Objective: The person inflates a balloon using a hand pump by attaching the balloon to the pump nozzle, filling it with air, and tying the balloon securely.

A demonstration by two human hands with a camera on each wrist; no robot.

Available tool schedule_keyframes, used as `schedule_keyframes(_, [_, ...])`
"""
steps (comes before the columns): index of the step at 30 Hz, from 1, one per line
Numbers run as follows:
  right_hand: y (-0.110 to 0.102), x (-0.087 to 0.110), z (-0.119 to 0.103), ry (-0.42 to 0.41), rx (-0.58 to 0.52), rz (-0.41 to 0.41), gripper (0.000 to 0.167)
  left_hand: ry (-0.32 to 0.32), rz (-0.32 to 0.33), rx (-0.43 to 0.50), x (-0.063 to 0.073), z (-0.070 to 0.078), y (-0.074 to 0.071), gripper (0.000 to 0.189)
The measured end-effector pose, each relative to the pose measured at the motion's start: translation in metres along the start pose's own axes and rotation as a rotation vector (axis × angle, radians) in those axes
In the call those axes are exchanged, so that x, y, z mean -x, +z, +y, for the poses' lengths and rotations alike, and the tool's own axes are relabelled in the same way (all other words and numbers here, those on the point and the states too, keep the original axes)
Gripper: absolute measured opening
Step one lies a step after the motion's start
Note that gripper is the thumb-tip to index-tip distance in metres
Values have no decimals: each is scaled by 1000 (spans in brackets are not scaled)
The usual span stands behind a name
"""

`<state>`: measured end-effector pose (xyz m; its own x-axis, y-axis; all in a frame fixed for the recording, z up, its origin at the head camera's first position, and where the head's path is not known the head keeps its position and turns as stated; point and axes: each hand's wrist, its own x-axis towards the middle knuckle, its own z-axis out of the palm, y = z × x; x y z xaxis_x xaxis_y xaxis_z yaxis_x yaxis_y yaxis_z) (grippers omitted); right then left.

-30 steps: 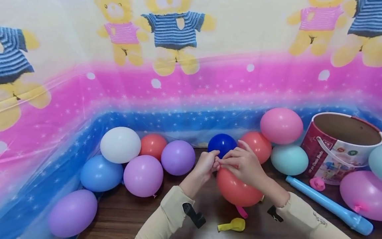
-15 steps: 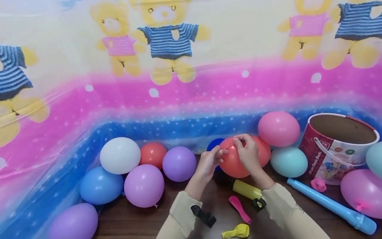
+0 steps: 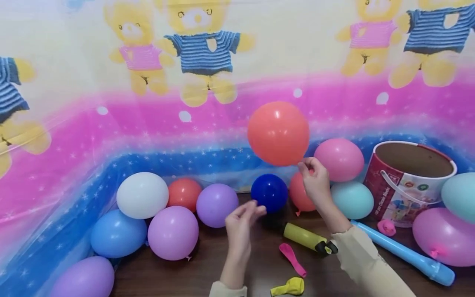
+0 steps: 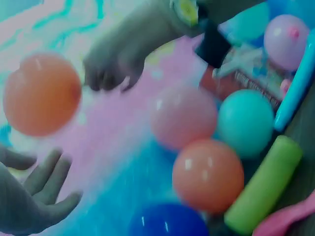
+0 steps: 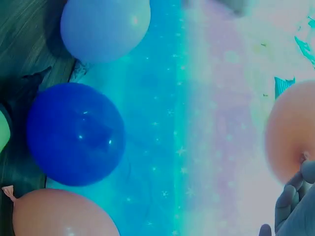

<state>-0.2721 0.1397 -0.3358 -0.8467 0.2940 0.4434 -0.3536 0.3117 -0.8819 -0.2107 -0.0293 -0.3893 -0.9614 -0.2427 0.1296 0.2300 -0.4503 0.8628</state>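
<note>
An inflated orange-red balloon [image 3: 278, 134] is up in the air in front of the backdrop. My right hand [image 3: 317, 183] pinches it at its neck, as the right wrist view also shows at the balloon's knot [image 5: 305, 156]. Lower down and to the left, my left hand [image 3: 239, 227] holds nothing; in the left wrist view its fingers [image 4: 49, 177] are spread and apart from the balloon. A dark blue balloon [image 3: 269, 193] sits just behind the left hand. Below the hands lie an uninflated pink balloon [image 3: 292, 259] and an uninflated yellow balloon [image 3: 289, 286].
A yellow-green cylinder with a black end [image 3: 304, 237] lies on the dark wooden table. White, blue, purple and red balloons cluster at left, near a white balloon [image 3: 142, 195]. At right are a cardboard bucket [image 3: 393, 198], a light blue tube [image 3: 404, 253] and a pink toy duck [image 3: 386, 227].
The orange-red balloon has risen from low between both hands to above them, in my right hand. My left hand has let go and moved down and left. The yellow-green cylinder is uncovered.
</note>
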Motion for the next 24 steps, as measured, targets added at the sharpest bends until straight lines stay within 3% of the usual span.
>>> schedule_keyframes(3, [1, -5, -2, -29, 55, -73, 23, 106, -90, -125, 5, 11, 5, 25])
schedule_keyframes(6, [8, -5, -4, -75, 67, -106, 20, 276, -165, -251, -1, 22, 17, 22])
schedule_keyframes(9, [16, 0, -6, -117, 81, -156, 17, 468, -215, -472, -13, 25, 28, 18])
schedule_keyframes(13, [26, 7, -5, -219, 69, -217, 13, 761, -206, -779, -35, 16, 33, 26])
schedule_keyframes(15, [30, 10, -5, -275, 58, -254, 10, 845, -198, -886, -44, 14, 31, 29])
schedule_keyframes(17, [31, 11, -5, -301, 34, -282, 8, 851, -212, -972, -50, 14, 29, 31])
schedule_keyframes(19, [31, 11, -7, -270, -2, -335, 8, 797, -263, -1031, -55, 16, 26, 32])
schedule_keyframes(21, [32, 11, -10, -199, -46, -371, 11, 686, -319, -1047, -58, 19, 25, 32])
schedule_keyframes(24, [32, 5, -14, -43, -121, -363, 17, 508, -406, -1019, -59, 24, 24, 28])
